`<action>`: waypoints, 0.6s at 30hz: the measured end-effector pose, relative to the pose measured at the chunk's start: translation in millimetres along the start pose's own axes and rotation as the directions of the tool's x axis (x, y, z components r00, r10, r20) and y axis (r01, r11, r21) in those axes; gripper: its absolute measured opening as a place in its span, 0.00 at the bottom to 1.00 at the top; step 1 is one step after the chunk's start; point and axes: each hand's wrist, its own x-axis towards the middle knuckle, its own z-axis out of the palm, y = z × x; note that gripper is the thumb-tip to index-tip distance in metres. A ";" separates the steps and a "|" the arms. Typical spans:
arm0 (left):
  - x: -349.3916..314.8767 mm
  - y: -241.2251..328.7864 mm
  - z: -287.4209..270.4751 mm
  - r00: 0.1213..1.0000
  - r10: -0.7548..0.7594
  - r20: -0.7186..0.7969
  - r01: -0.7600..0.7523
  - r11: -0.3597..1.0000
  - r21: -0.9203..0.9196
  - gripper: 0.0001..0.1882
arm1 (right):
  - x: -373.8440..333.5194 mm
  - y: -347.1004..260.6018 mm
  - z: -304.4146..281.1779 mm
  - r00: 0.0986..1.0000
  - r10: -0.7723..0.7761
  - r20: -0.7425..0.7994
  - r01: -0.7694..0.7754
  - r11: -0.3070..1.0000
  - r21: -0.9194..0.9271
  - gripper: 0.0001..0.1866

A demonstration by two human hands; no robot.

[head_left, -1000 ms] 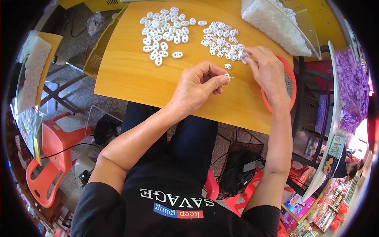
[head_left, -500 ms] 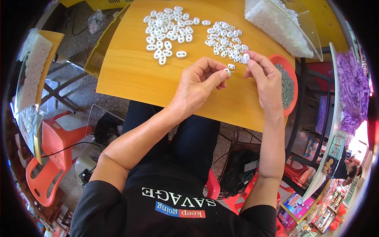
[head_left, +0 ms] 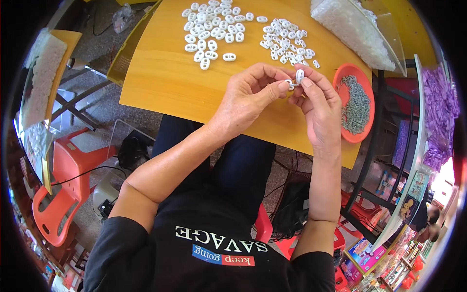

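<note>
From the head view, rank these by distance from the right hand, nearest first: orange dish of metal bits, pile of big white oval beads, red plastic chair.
1. Orange dish, just right of the right hand, on the table edge.
2. Pile of big white oval beads, upper left on the table.
3. Red plastic chair, on the floor, far lower left.

A yellow wooden worktop [head_left: 170,82] carries two loose heaps of white pieces: a larger heap [head_left: 211,27] at its far edge and a smaller heap [head_left: 288,45] just right of that. Right of the smaller heap lies an orange dish [head_left: 340,78] (grey metal bits inside), with a clear bag [head_left: 352,29] of white pieces beyond.
</note>
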 end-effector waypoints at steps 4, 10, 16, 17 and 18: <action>-0.6 0.2 -3.4 0.999 -0.054 -0.009 0.054 0.998 0.020 0.09 | -0.6 2.4 -2.7 0.996 -0.081 0.024 0.081 0.997 -0.002 0.13; -0.3 2.2 0.8 0.998 -0.055 -0.032 0.057 0.996 0.070 0.08 | -7.3 0.3 5.4 0.969 -0.248 -0.014 0.234 0.928 -0.291 0.12; 1.4 0.4 0.6 0.997 -0.061 -0.041 0.064 0.995 0.080 0.08 | -10.2 0.4 13.5 0.937 -0.350 -0.008 0.304 0.826 -0.474 0.11; 2.0 -0.1 1.0 0.997 -0.060 -0.040 0.063 0.995 0.078 0.08 | -10.7 -0.1 13.8 0.929 -0.371 -0.007 0.316 0.802 -0.507 0.10; 2.3 -0.7 0.9 0.997 -0.062 -0.048 0.066 0.995 0.080 0.08 | -10.0 1.6 13.5 0.929 -0.371 -0.006 0.317 0.803 -0.505 0.10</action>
